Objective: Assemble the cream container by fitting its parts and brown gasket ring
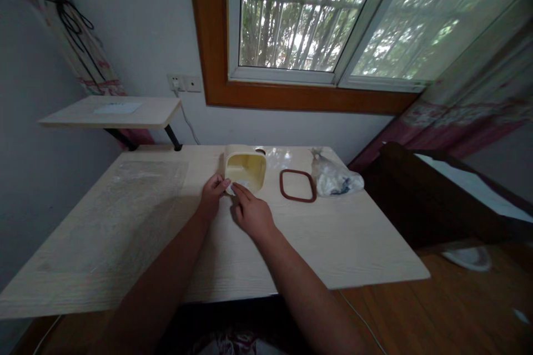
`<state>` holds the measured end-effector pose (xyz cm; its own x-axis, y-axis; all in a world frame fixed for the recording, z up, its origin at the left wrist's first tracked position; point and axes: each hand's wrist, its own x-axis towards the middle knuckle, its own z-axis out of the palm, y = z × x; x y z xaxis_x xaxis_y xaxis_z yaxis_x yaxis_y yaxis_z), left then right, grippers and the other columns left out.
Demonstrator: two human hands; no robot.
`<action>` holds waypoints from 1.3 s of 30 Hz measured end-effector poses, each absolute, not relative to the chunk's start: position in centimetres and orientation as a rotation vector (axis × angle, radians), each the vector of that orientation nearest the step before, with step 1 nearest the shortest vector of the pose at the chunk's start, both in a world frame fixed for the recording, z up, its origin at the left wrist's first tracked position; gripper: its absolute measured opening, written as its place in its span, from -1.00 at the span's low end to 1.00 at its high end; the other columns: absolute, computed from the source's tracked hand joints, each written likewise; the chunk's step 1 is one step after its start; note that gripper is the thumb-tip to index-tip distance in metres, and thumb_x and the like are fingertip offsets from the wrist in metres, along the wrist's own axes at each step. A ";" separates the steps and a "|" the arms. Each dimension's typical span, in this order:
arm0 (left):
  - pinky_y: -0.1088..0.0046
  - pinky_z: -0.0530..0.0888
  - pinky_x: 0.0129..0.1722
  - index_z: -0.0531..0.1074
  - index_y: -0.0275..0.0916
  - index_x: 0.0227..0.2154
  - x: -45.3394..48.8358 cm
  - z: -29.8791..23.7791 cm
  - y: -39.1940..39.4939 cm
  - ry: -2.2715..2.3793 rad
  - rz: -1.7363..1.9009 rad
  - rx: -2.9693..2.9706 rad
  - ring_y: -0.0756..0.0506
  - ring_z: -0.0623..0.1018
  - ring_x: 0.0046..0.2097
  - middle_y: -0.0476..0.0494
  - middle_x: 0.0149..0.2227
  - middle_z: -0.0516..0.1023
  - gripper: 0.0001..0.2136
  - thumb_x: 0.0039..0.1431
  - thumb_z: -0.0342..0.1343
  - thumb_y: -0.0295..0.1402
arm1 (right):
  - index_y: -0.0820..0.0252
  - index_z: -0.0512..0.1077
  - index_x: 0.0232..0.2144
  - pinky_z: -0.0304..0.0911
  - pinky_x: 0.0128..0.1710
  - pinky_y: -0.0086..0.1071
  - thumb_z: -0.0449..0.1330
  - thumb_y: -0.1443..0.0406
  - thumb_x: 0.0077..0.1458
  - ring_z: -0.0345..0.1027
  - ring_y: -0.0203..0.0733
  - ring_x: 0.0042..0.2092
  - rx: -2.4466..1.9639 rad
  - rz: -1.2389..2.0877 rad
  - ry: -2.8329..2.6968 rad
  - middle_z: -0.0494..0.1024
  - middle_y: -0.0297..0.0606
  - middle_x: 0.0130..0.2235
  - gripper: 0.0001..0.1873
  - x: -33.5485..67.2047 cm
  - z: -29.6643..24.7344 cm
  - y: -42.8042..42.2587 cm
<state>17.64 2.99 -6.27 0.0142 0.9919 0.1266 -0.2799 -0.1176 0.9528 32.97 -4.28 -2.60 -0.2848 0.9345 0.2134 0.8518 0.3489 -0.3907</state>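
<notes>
A cream plastic box [259,173] with rounded corners stands toward the back of the table, its yellowish hollow inside facing me. My left hand [211,195] is closed at the box's near left corner, thumb and fingers pinched by the rim. Close beside it, my right hand [252,211] reaches over the near edge with its fingers together. Between the fingertips of both hands shows a small whitish tissue-like piece [230,191]; its exact kind is too small to tell. To the right lies a reddish-brown square frame [298,199] with rounded corners.
A clear plastic bag [335,175] with whitish contents lies at the table's right edge. Transparent sheeting [141,177] covers part of the left side. A raised shelf [145,116] stands at the back left. A small dark item [260,151] sits behind the box.
</notes>
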 end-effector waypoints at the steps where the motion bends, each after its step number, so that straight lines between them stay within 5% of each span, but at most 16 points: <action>1: 0.54 0.10 -0.54 0.23 -0.22 -0.52 17.6 -6.3 3.0 0.913 1.396 1.099 0.07 0.19 -0.53 0.11 -0.57 0.21 -0.56 -0.02 0.36 -0.06 | 0.08 0.17 0.37 0.39 0.12 -0.26 0.03 0.31 0.21 0.43 -0.14 0.15 -1.568 0.277 -2.213 0.22 -0.31 0.40 -0.33 33.0 -2.6 -4.3; 31: 0.54 0.16 -0.50 0.22 -0.20 -0.53 17.6 -6.8 3.2 0.942 1.393 1.116 0.05 0.25 -0.50 0.10 -0.55 0.21 -0.58 -0.01 0.35 -0.09 | 0.09 0.23 0.33 0.48 -0.02 -0.19 0.02 0.30 0.21 0.53 -0.08 0.03 -1.823 0.184 -2.109 0.26 -0.27 0.38 -0.37 34.3 -2.8 -3.7; 39: 0.54 0.17 -0.50 0.23 -0.21 -0.52 17.8 -6.3 2.8 0.911 1.380 1.117 0.05 0.23 -0.51 0.10 -0.56 0.24 -0.60 -0.01 0.36 -0.13 | 0.03 0.11 0.40 0.41 0.10 -0.25 0.03 0.31 0.21 0.44 -0.14 0.14 -1.583 0.313 -2.244 0.18 -0.30 0.41 -0.29 33.5 -2.7 -4.2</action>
<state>17.83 2.85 -6.27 0.0305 0.9910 0.1304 -0.2691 -0.1175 0.9559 33.51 -4.17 -2.67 -0.2966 0.9389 0.1745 0.8554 0.3424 -0.3887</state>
